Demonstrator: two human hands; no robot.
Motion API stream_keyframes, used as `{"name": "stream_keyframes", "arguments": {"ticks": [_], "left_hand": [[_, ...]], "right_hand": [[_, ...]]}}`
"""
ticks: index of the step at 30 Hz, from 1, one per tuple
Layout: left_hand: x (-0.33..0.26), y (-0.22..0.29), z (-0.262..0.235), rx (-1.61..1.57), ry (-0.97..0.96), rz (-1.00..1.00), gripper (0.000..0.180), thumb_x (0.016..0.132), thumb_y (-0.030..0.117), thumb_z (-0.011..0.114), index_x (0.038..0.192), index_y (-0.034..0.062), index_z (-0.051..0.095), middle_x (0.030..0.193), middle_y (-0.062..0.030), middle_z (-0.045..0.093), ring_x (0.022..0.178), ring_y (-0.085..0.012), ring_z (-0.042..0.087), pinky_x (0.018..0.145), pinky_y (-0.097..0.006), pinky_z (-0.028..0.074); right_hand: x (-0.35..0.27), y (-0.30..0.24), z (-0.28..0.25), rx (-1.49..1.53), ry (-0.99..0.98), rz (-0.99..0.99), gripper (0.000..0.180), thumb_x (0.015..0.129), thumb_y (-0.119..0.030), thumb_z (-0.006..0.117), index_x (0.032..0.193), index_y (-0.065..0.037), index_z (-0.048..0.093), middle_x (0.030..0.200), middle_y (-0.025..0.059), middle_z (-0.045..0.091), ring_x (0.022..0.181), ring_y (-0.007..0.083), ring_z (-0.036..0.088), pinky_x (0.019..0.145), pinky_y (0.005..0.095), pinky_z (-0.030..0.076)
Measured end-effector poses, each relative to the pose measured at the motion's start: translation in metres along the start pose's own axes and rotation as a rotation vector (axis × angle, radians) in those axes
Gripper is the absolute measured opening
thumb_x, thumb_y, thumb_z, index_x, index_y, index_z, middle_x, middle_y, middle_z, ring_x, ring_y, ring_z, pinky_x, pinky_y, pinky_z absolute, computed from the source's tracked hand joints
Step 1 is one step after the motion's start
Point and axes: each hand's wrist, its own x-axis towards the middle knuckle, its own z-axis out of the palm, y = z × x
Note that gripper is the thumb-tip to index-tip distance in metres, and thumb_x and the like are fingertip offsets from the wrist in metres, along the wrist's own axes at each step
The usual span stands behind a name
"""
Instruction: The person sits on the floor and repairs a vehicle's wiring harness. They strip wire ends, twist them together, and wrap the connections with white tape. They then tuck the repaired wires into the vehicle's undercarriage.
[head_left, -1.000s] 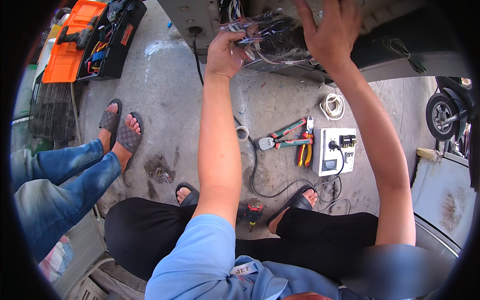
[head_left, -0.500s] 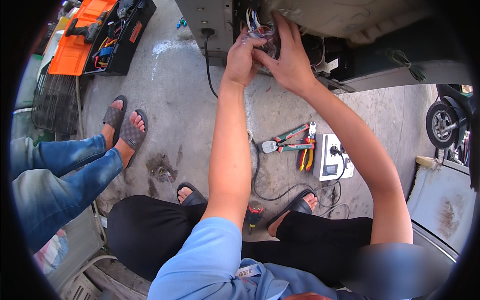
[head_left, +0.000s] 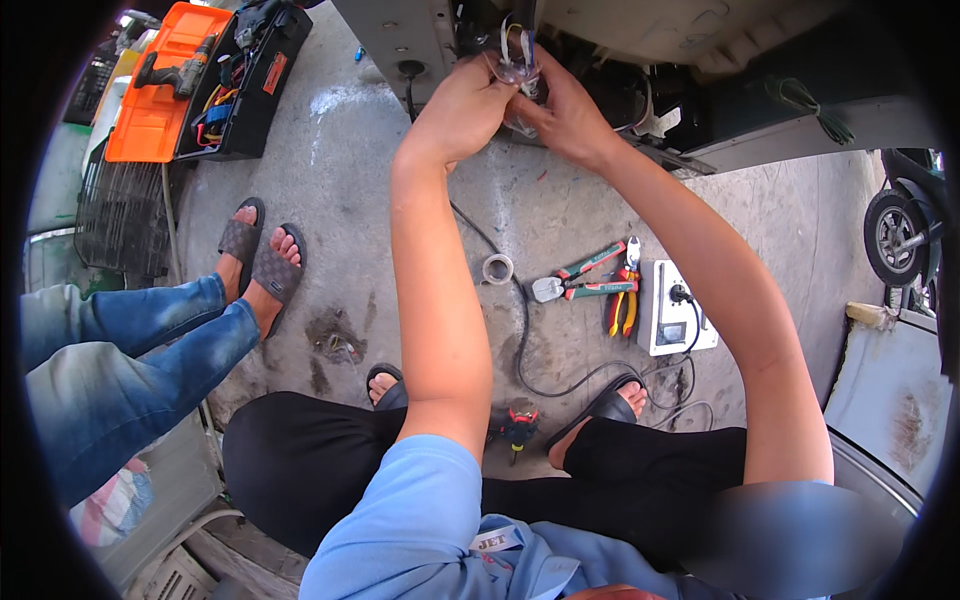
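Both my hands are up inside the open underside of a grey metal appliance cabinet (head_left: 385, 35). Between them is a bundle of thin wires (head_left: 514, 45), white, blue and yellowish, partly wrapped in clear plastic (head_left: 520, 75). My left hand (head_left: 468, 108) is closed on the bundle from the left, its fingertips partly hidden. My right hand (head_left: 568, 112) grips the same bundle from the right, with its thumb reaching across toward the left fingers. A black cable (head_left: 411, 70) enters the cabinet's panel beside my left hand.
On the concrete lie red-and-green cutters (head_left: 590, 280), red-yellow pliers (head_left: 624, 300), a tape roll (head_left: 497, 268), a red-black tool (head_left: 519, 425) and a white socket box (head_left: 668, 320) with cables. Another person's sandalled feet (head_left: 270, 265) stand left, near an orange-black toolbox (head_left: 150, 105).
My left wrist has bent and shifted left, its back turned more upward. The right hand has moved slightly down and left. The tape roll now shows beside my left forearm.
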Motion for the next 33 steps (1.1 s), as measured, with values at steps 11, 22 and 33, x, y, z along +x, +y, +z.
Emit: {"name": "stream_keyframes", "arguments": {"ticks": [11, 22, 33], "left_hand": [[-0.025, 0.067, -0.028, 0.055, 0.149, -0.121, 0.039, 0.098, 0.017, 0.067, 0.130, -0.0045, 0.062, 0.114, -0.0189, 0.072, 0.090, -0.0219, 0.072, 0.081, -0.033, 0.058], [-0.022, 0.014, 0.000, 0.100, 0.280, 0.221, 0.059, 0.090, 0.034, 0.082, 0.136, 0.0036, 0.062, 0.127, -0.0159, 0.069, 0.115, -0.0209, 0.065, 0.097, -0.034, 0.051], [-0.008, -0.021, 0.034, 0.173, 0.700, 0.265, 0.030, 0.106, 0.028, 0.062, 0.097, -0.0003, 0.066, 0.070, -0.0097, 0.067, 0.052, -0.0163, 0.064, 0.053, -0.032, 0.048]], "right_hand": [[0.015, -0.014, -0.016, 0.059, 0.065, 0.287, 0.030, 0.093, -0.020, 0.078, 0.114, -0.002, 0.067, 0.091, 0.0027, 0.072, 0.076, 0.0090, 0.066, 0.069, 0.0278, 0.053], [0.038, -0.011, -0.049, 0.721, -0.110, 0.432, 0.019, 0.099, -0.018, 0.074, 0.110, -0.006, 0.065, 0.089, 0.0039, 0.069, 0.075, 0.0160, 0.069, 0.066, 0.0318, 0.060], [0.041, 0.009, -0.061, 0.618, -0.067, 0.355, 0.023, 0.097, -0.020, 0.076, 0.112, -0.007, 0.064, 0.091, 0.0021, 0.068, 0.077, 0.0137, 0.067, 0.064, 0.0320, 0.059]]}}
